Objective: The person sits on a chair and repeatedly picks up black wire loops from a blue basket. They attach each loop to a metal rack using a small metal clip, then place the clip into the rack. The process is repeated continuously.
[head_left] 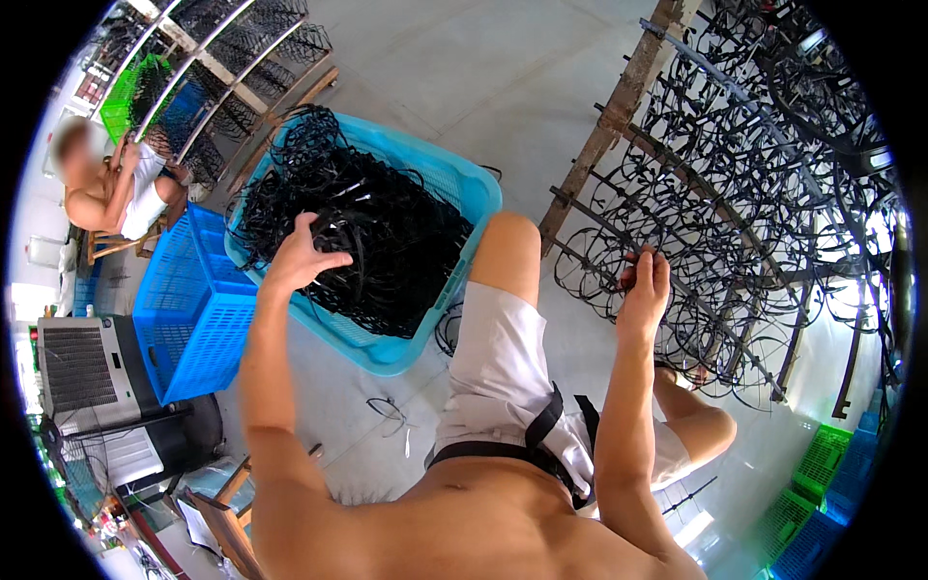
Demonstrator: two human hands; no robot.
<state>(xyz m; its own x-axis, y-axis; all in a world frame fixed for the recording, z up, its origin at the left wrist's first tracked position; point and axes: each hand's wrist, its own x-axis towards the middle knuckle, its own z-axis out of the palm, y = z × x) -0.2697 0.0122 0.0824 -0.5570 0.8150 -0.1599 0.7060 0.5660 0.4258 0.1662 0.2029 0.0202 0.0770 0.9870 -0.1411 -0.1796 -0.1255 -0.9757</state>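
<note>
My left hand [307, 256] reaches over a turquoise basket [387, 360], thumb and fingers apart, at the edge of a tangled heap of thin black strips [387, 232]. Nothing shows in its grasp. On the right, my right hand [644, 290] is raised with its fingers curled together, beside a rack rod hung with thin black loops [677, 256]. What those fingers hold is too small and hidden to make out. The rack [609, 135] has a worn wooden beam with several rods sticking out from it.
A blue crate [193, 309] stands left of the basket, near a grey machine [82, 372]. Another person [116, 188] sits at a similar rack, far left. Green crates [822, 459] stand at the lower right. A loose black loop [389, 411] lies on the floor.
</note>
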